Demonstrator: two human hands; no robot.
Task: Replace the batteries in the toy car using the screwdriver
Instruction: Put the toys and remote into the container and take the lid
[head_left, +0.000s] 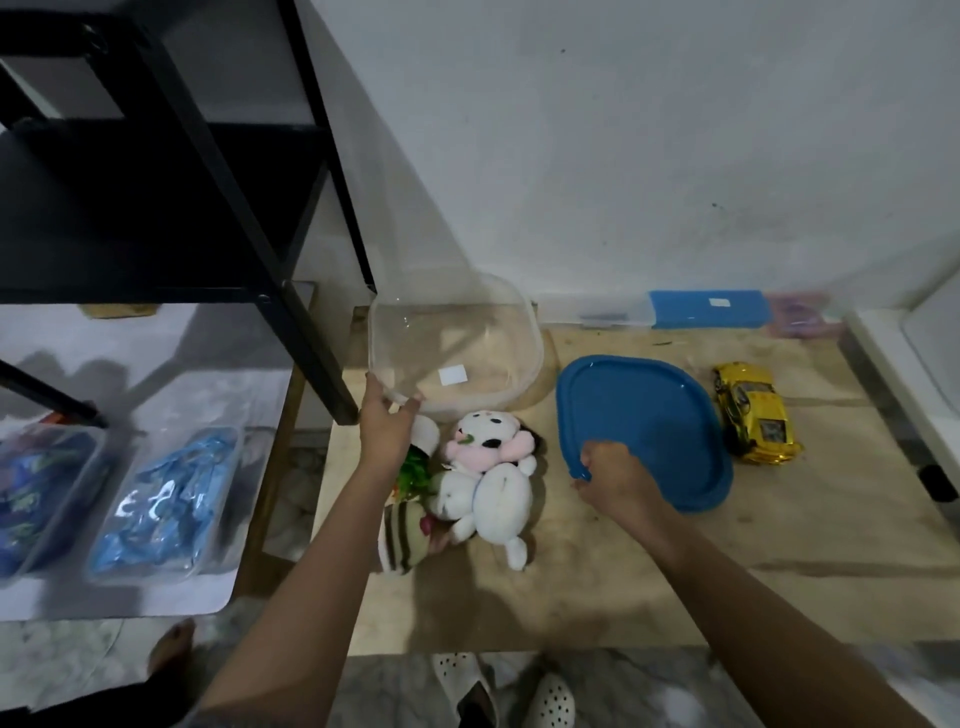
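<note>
My left hand (387, 428) grips the tub (532, 338) rim and my right hand (615, 480) pinches the lid (644, 415) edge, so I should set both aside gently, clear of the car (753, 413) lying just right of the lid.

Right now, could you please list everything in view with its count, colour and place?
toy car: one, gold, table's right, beside lid
lid: one, blue, table centre
container: one, clear, table's back left
plush toys: several, white, pink, striped, before container
box: one, blue, against wall
table: one, pale wood
shelf: one, black, left
bins: two, clear, blue contents, lower left
slippers: two, white, floor
left hand: grip on container rim
right hand: grip on lid's near edge
</note>
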